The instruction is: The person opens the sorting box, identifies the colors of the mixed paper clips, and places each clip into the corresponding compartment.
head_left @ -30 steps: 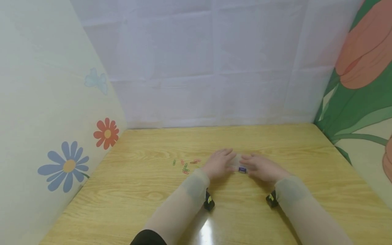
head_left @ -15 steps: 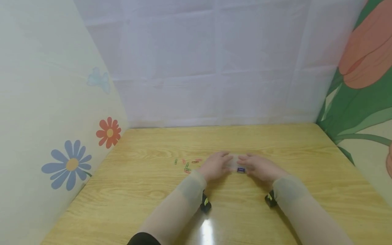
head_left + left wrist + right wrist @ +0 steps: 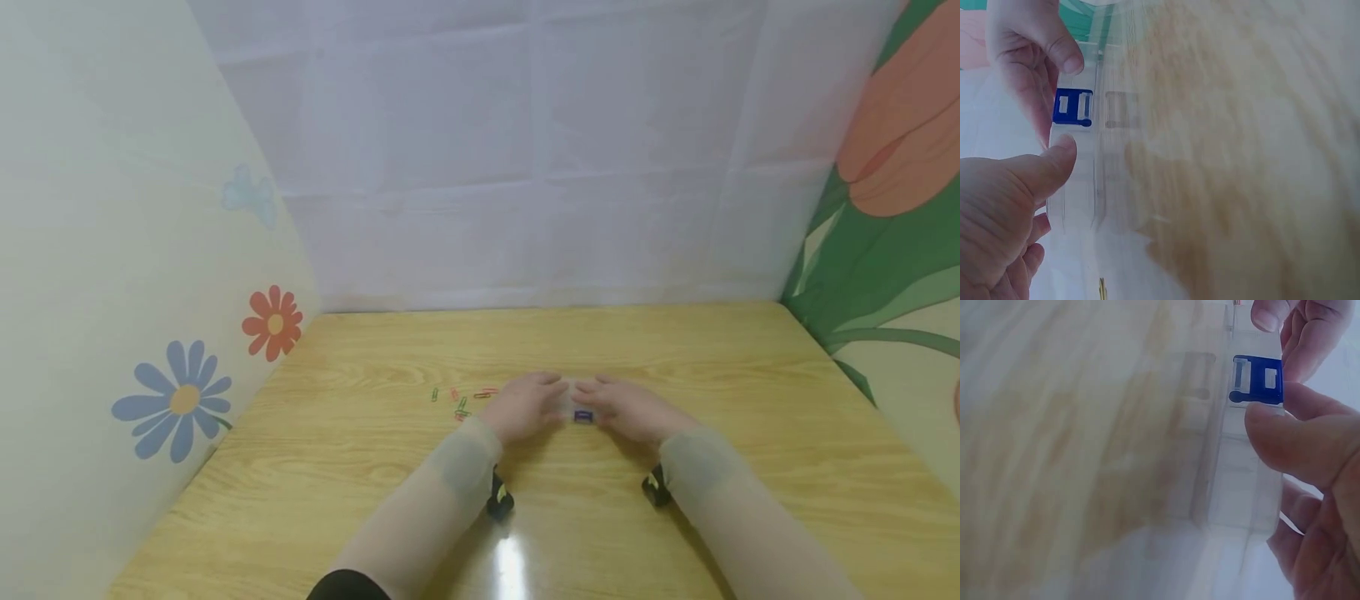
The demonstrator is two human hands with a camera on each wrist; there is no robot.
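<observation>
A: The fingers of the left hand [image 3: 525,406] are curled around the left end of a small clear box [image 3: 572,400], and its thumb [image 3: 1054,164] presses on the near side of it. So this hand is grasping the box, not released.

B: What is to the left of that hand?

A: A few colored paper clips [image 3: 461,400] lie loose on the wooden table [image 3: 360,467], near the hand but not touching it. I count about 6, though they are too small to be sure.

B: And the box, where is it exactly?

A: In the middle of the table, between the 2 hands, low over the wood. Whether it touches the table, I cannot tell. It has a blue clasp [image 3: 1073,107] on the near side.

B: Then the right hand?

A: The right hand [image 3: 630,410] grips the other end. Its thumb [image 3: 1297,440] lies just beside the blue clasp, and the other fingers wrap behind the box.

B: How far is the work, in your opinion?

A: I think it is at an early stage. The clips are outside on the table, and the clasp looks shut, so I judge the box is not opened yet. Opening it and collecting the clips seem both left to do.
</observation>
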